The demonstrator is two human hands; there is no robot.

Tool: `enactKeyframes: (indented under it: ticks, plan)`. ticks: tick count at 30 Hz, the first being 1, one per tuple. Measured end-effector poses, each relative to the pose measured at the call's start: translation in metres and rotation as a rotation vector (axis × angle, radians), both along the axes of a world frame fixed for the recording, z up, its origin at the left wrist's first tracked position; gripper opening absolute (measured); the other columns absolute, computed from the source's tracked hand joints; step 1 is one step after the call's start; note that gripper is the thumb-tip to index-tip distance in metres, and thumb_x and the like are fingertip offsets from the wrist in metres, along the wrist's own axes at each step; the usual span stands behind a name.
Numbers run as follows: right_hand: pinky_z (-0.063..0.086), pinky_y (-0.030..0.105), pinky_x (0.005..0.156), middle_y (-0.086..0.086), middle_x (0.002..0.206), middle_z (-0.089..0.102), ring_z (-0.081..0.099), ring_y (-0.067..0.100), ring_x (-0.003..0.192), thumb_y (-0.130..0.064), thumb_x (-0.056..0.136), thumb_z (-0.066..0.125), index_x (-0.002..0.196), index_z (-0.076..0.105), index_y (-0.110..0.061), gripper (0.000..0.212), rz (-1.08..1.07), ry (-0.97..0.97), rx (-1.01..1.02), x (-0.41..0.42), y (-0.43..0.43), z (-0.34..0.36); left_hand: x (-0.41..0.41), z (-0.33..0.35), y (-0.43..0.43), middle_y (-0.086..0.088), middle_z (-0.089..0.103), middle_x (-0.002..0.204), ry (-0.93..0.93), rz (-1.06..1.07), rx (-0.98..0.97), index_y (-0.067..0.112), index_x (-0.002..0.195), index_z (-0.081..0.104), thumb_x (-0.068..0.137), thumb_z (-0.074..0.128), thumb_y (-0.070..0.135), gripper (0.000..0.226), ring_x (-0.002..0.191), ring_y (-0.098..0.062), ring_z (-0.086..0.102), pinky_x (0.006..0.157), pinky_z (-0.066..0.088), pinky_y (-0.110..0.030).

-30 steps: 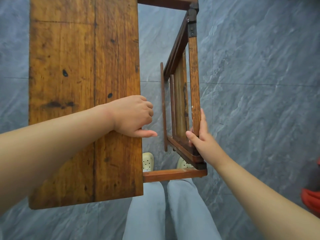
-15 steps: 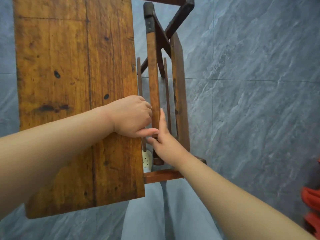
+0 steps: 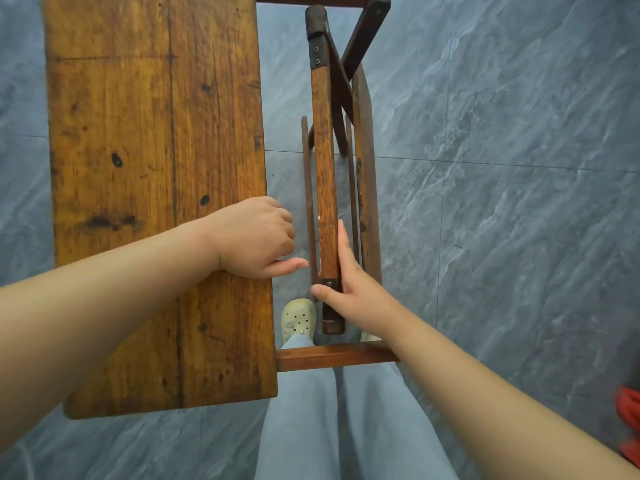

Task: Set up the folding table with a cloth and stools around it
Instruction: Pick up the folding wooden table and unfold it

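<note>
I look straight down on a worn wooden folding table. Its raised leaf (image 3: 156, 168) lies flat on the left. My left hand (image 3: 256, 237) grips the leaf's right edge, fingers curled over it and the thumb stretched out below. Beside the leaf stands the swing-out support frame, seen edge-on, with its top rail (image 3: 323, 150) running away from me. My right hand (image 3: 356, 292) holds the near end of that rail, thumb on its left side and fingers laid along its right. No cloth or stool is in view.
A reddish crossbar (image 3: 332, 355) of the table's base runs just in front of my legs in pale blue trousers. A cream shoe (image 3: 298, 318) shows under the frame. Grey stone floor tiles (image 3: 502, 202) lie all around. Something red (image 3: 630, 420) sits at the right edge.
My right hand has swung the support frame from the right in towards the leaf, where it now stands close beside the leaf's edge. My left hand keeps its grip on the leaf.
</note>
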State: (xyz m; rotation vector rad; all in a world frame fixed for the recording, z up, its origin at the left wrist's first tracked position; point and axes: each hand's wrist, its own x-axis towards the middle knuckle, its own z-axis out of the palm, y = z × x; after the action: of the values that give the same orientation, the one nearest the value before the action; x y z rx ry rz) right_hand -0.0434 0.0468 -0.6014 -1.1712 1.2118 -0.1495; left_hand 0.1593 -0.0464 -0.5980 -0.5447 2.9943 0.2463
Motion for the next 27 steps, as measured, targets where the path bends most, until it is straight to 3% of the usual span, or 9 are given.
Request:
enactKeyframes:
  ticks: [2, 4, 6, 10, 13, 17, 19, 23, 27]
  plan:
    - [0.034, 0.029, 0.11, -0.019, 0.155, 0.02, 0.037, -0.003, 0.132, -0.037, 0.091, 0.057, 0.144, -0.016, -0.048, 0.092, -0.001, -0.026, 0.009, -0.007, -0.003, 0.001, 0.003, -0.001, 0.001, 0.011, 0.035, 0.046, 0.011, 0.001, -0.008, 0.021, 0.044, 0.049, 0.095, 0.028, 0.049, 0.062, 0.046, -0.011, 0.031, 0.055, 0.025, -0.025]
    - [0.042, 0.025, 0.102, -0.013, 0.146, 0.037, 0.048, 0.001, 0.121, -0.035, 0.092, 0.056, 0.148, -0.006, -0.046, 0.084, -0.021, 0.04, -0.025, -0.01, -0.005, 0.003, 0.004, -0.002, 0.001, 0.01, 0.036, 0.045, 0.017, 0.001, -0.011, 0.021, 0.043, 0.046, 0.095, 0.026, 0.05, 0.063, 0.045, -0.011, 0.031, 0.055, 0.024, -0.025]
    - [0.046, 0.019, 0.092, -0.015, 0.139, 0.042, 0.054, 0.003, 0.113, -0.027, 0.095, 0.054, 0.149, -0.001, -0.042, 0.079, -0.067, 0.07, -0.053, -0.01, -0.003, 0.004, 0.002, 0.0, 0.001, 0.01, 0.035, 0.043, 0.034, -0.002, -0.022, 0.021, 0.042, 0.039, 0.095, 0.026, 0.05, 0.062, 0.044, -0.011, 0.031, 0.054, 0.022, -0.026]
    - [0.043, 0.012, 0.091, -0.023, 0.133, 0.048, 0.054, -0.005, 0.113, -0.021, 0.096, 0.053, 0.149, 0.002, -0.044, 0.077, -0.151, -0.011, 0.012, -0.009, 0.002, 0.002, -0.001, 0.001, 0.0, 0.01, 0.037, 0.044, 0.038, -0.013, 0.004, 0.022, 0.047, 0.039, 0.095, 0.025, 0.048, 0.056, 0.044, -0.011, 0.031, 0.054, 0.022, -0.025]
    - [0.046, 0.026, 0.097, -0.018, 0.12, 0.058, 0.059, 0.016, 0.109, -0.022, 0.095, 0.055, 0.147, 0.003, -0.048, 0.079, -0.146, -0.028, 0.017, -0.006, -0.001, -0.002, 0.003, -0.001, 0.001, 0.009, 0.041, 0.048, 0.031, 0.033, 0.065, 0.02, 0.07, 0.048, 0.094, 0.025, 0.051, 0.045, 0.044, -0.012, 0.034, 0.052, 0.028, -0.025]
    - [0.049, 0.025, 0.091, -0.011, 0.107, 0.06, 0.059, 0.024, 0.099, -0.021, 0.094, 0.057, 0.148, 0.005, -0.046, 0.079, -0.154, -0.031, 0.014, -0.003, -0.001, -0.001, 0.007, -0.005, 0.004, 0.007, 0.056, 0.056, 0.025, 0.05, 0.102, 0.018, 0.109, 0.049, 0.094, 0.017, 0.056, 0.051, 0.049, -0.011, 0.052, 0.054, 0.043, -0.024]
    - [0.05, 0.027, 0.089, -0.003, 0.101, 0.061, 0.059, 0.025, 0.094, -0.022, 0.094, 0.057, 0.148, 0.004, -0.046, 0.08, -0.142, -0.008, -0.004, -0.003, -0.002, -0.001, 0.005, -0.007, 0.005, 0.007, 0.058, 0.058, 0.04, 0.039, 0.096, 0.019, 0.119, 0.044, 0.095, 0.016, 0.055, 0.052, 0.051, -0.011, 0.055, 0.055, 0.041, -0.022]
    - [0.048, 0.017, 0.079, -0.014, 0.097, 0.055, 0.053, -0.004, 0.075, -0.024, 0.093, 0.059, 0.149, 0.006, -0.045, 0.08, -0.118, -0.007, -0.001, -0.005, -0.005, -0.002, -0.006, -0.011, 0.008, 0.007, 0.058, 0.056, 0.061, 0.038, 0.082, 0.021, 0.123, 0.044, 0.095, 0.017, 0.051, 0.049, 0.049, -0.011, 0.055, 0.052, 0.04, -0.022]
    - [0.046, 0.014, 0.076, -0.014, 0.089, 0.048, 0.052, -0.011, 0.071, -0.021, 0.091, 0.061, 0.149, 0.01, -0.043, 0.08, -0.134, -0.025, 0.018, -0.009, -0.006, -0.007, -0.011, -0.013, 0.007, 0.007, 0.058, 0.056, 0.061, 0.047, 0.102, 0.024, 0.129, 0.039, 0.095, 0.017, 0.048, 0.047, 0.049, -0.011, 0.054, 0.052, 0.042, -0.024]
